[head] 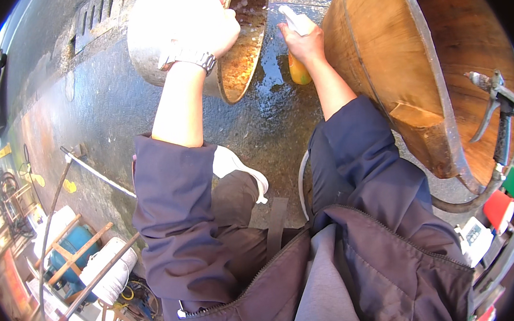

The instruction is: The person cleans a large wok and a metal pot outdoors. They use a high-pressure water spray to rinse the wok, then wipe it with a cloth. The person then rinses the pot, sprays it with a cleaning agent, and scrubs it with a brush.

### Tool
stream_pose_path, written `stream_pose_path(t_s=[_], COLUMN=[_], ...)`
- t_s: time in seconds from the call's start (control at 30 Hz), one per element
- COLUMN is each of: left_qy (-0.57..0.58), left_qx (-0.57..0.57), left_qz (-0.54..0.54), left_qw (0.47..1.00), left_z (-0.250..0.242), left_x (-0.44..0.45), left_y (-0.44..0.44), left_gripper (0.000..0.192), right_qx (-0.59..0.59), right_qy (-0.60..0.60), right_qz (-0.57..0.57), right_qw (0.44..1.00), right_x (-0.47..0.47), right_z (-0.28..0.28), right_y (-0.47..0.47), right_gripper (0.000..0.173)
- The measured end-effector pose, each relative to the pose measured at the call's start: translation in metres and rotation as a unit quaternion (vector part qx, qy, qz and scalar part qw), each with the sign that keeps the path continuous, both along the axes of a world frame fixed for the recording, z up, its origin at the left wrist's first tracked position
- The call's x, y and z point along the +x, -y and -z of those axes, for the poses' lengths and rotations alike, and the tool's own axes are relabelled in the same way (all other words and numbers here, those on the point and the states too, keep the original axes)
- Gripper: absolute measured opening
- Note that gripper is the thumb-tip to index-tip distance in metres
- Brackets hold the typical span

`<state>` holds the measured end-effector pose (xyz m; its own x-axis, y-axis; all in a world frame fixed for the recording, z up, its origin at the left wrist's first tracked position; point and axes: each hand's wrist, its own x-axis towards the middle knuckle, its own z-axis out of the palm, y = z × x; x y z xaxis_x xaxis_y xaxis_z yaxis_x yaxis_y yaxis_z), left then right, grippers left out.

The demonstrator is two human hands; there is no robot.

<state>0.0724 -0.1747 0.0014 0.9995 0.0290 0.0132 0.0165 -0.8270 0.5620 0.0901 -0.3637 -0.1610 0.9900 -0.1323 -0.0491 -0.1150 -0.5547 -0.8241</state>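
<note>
A metal pot lies tipped on its side, its mouth facing right and its inner wall stained with brown and yellow residue. My left hand, with a wristwatch behind it, grips the pot near the rim. Strong glare hides part of that hand and of the pot's outside. In my right hand is a spray bottle with a white trigger head and an orange-yellow body. The bottle is upright, just right of the pot's mouth.
A large brown-stained vessel stands close on my right. A spray gun on a hose rests against its inside. Wet concrete floor lies below, with a drain grate at upper left. Wooden stools and a white bucket stand lower left.
</note>
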Motion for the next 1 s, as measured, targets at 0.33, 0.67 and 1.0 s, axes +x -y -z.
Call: stream_pose_path(t_s=[0.33,0.67,1.0], left_qy=[-0.015,-0.005,0.025], left_qx=[0.03,0.024,0.021], left_qz=[0.0,0.0,0.022], left_qw=[0.999,1.0,0.999], left_z=[0.004,0.001,0.002], left_x=[0.004,0.001,0.002], left_y=[0.001,0.005,0.009], left_gripper=[0.028,0.028,0.031], right_qx=[0.112,0.041,0.071], right_qy=[0.0,0.04,0.094], right_qz=[0.02,-0.003,-0.03], right_qw=[0.994,0.998,0.993], right_x=[0.009,0.001,0.001], right_z=[0.021,0.014,0.002], right_y=[0.002,0.001,0.004], right_gripper=[0.028,0.029,0.028])
